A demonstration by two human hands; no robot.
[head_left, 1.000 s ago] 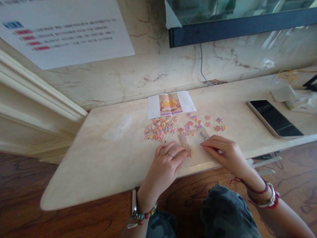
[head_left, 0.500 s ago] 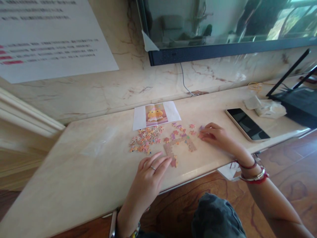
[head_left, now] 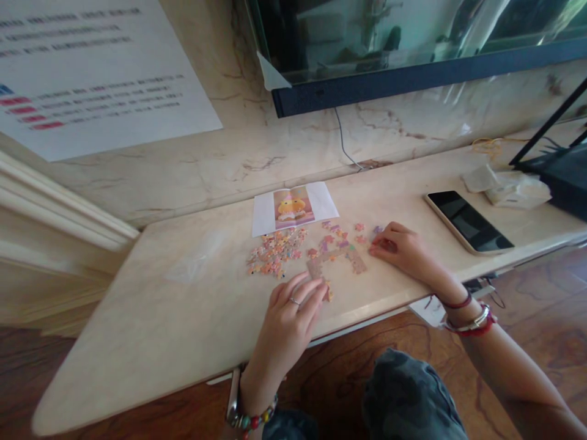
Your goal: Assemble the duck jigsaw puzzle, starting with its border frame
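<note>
A partly joined jigsaw puzzle (head_left: 338, 255) lies on the pale countertop as an arch-shaped strip, with a greenish patch on its upper edge. My left hand (head_left: 293, 311) rests with fingers stretched out over the puzzle's lower left leg, hiding part of it. To the right of the strip, my right hand (head_left: 401, 249) has thumb and fingers curled together low over the counter; whether a piece is between them is hidden. A purple puzzle piece (head_left: 378, 230) lies just beyond those fingertips. Several loose pink and purple pieces (head_left: 328, 239) surround the strip's top.
Left of the strip is a heap of loose puzzle pieces (head_left: 275, 252). Behind it lies a reference picture (head_left: 293, 208) on white paper. A phone (head_left: 468, 221), clear plastic packaging (head_left: 516, 188) and a black router (head_left: 568, 180) are on the right. A clear bag (head_left: 195, 260) lies left.
The view has shifted a little. My left hand has slid slightly right, covering more of the puzzle's lower left leg. My right hand stays nearly in place, fingers still curled.
</note>
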